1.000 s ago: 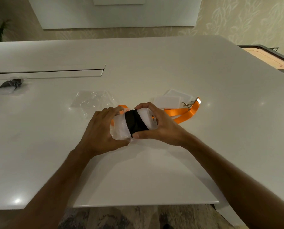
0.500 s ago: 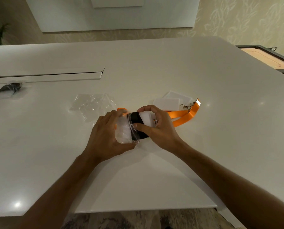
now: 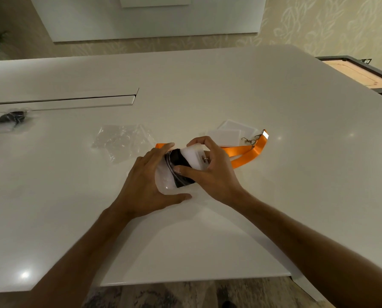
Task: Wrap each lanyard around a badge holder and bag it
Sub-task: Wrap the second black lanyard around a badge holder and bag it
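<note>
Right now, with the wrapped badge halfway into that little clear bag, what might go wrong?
The black lanyard wound round the badge holder could snag on the clear bag's mouth and loosen, since only the right hand pinches it. The left hand holds thin film that might crumple. The orange lanyard lies just behind and could get dragged along.

A single head-worn wide-angle view looks forward and down from close above the glossy white bench, both forearms entering from below; the far patterned wall appears bent, probably by the lens.
</note>
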{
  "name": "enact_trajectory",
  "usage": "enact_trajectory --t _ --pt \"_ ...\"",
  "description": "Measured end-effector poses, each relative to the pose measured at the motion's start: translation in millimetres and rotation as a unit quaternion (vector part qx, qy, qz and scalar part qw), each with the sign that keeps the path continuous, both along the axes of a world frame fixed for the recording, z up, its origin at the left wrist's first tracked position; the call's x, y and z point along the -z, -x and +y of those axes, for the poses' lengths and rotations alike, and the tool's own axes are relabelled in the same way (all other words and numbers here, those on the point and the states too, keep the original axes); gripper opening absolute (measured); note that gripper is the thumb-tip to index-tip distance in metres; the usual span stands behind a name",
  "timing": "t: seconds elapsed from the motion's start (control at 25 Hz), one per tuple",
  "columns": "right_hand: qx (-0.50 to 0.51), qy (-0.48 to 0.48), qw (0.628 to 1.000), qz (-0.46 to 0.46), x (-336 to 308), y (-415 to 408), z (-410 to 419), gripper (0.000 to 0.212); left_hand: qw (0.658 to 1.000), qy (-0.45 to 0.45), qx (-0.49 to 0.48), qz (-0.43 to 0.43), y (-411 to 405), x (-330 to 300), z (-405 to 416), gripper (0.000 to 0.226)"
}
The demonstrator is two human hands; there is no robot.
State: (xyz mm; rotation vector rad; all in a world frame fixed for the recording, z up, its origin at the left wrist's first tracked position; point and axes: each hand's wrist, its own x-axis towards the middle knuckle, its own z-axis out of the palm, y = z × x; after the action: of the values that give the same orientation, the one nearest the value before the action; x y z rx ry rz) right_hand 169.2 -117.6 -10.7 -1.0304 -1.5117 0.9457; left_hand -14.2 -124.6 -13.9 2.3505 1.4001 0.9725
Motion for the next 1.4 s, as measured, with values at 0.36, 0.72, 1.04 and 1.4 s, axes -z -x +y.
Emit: enact_trajectory --t 0.36,0.72,1.04,1.4 --pt "-0.036 0.024 0.999 -0.023 -4 -3 5 0.03 0.991 0.041 -0.039 -0.124 12 -9 1 0.061" --pt "-0.067 -0.018 0.996 -0.053 -11 -7 -1 0.018 0.966 0.113 0.03 -0.23 13 -15 0 0.049" --pt "-0.092 -0.004 0.992 -0.087 -16 -12 1 0.018 0.948 0.131 0.107 -0.268 12 -26 7 0.028" --pt "-0.017 -0.079 0.994 -0.067 -25 -21 4 0.013 0.928 0.133 0.105 -0.332 -10 -44 23 0.028"
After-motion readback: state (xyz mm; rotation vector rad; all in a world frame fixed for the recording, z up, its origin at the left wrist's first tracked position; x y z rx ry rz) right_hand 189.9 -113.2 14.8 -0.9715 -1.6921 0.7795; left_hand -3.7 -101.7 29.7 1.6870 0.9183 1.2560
